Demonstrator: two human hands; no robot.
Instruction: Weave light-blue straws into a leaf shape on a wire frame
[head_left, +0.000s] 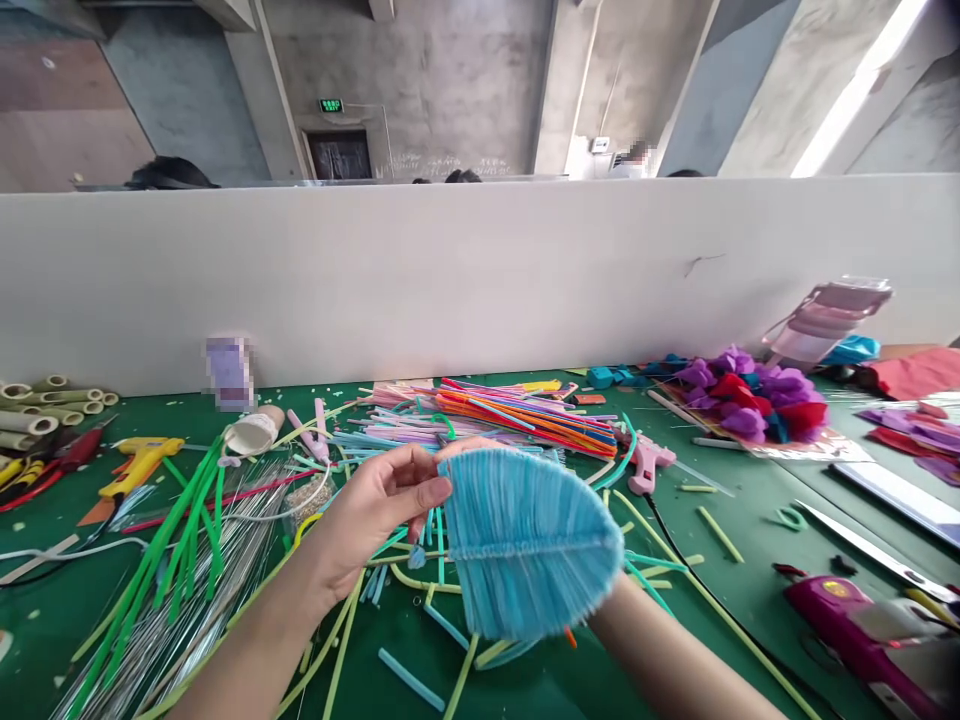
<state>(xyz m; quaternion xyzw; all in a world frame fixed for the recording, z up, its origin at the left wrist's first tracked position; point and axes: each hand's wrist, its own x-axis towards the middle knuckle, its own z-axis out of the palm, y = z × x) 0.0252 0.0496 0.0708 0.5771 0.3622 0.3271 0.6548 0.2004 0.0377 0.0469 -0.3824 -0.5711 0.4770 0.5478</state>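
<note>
A light blue leaf (525, 540) made of fuzzy pipe cleaners, with a raised midrib, is held up over the table. My left hand (401, 490) pinches its upper left corner between thumb and fingers. The leaf covers my right hand, so only the wrist and forearm show at its lower right, and its fingers are hidden. A thin stem runs out from the leaf's left edge below my left hand. Cut blue pipe cleaner pieces (411, 680) and yellow-green ones lie on the green table (585, 690) beneath.
Bundles of coloured pipe cleaners (525, 415) lie behind the leaf. To the left are a yellow glue gun (139, 465), green strips (199, 520) and metal wires. A pink glue gun (646, 460), scissors (874, 545) and a magenta device (847, 620) are at right. A white partition (450, 280) stands behind.
</note>
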